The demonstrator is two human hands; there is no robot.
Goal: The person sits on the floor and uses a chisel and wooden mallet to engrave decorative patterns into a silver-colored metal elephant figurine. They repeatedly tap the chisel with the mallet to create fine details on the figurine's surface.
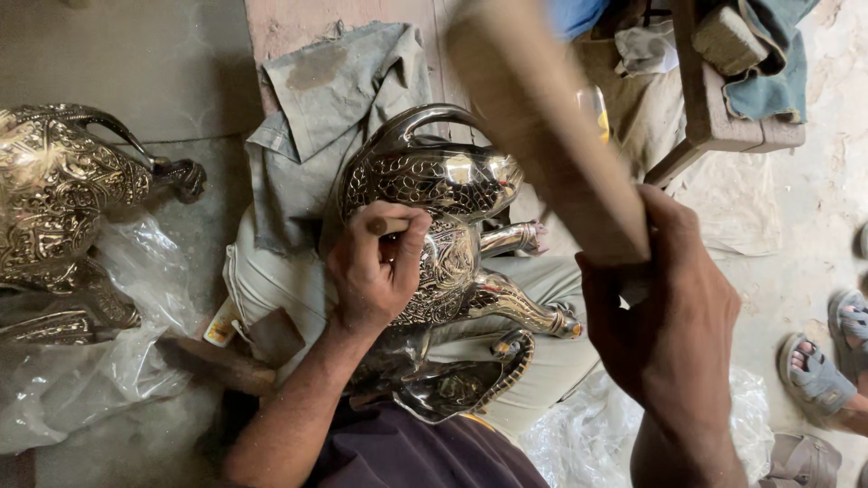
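A shiny engraved metal animal figure (pixel 452 181) lies on my lap, its legs pointing right. My left hand (pixel 375 271) rests on its body, closed around a short wooden-topped punch or chisel (pixel 387 225) set against the metal. My right hand (pixel 665 316) grips the handle of a wooden mallet (pixel 542 126), which is raised and blurred above the figure. A curved engraved metal piece (pixel 461 384) of the figure lies near my waist.
A second engraved metal figure (pixel 63 190) sits at left on clear plastic wrap (pixel 81 380). A grey cloth (pixel 334 99) lies behind the figure. A wooden stool with cloths (pixel 732 108) stands at upper right. Another person's sandalled feet (pixel 823 370) are at right.
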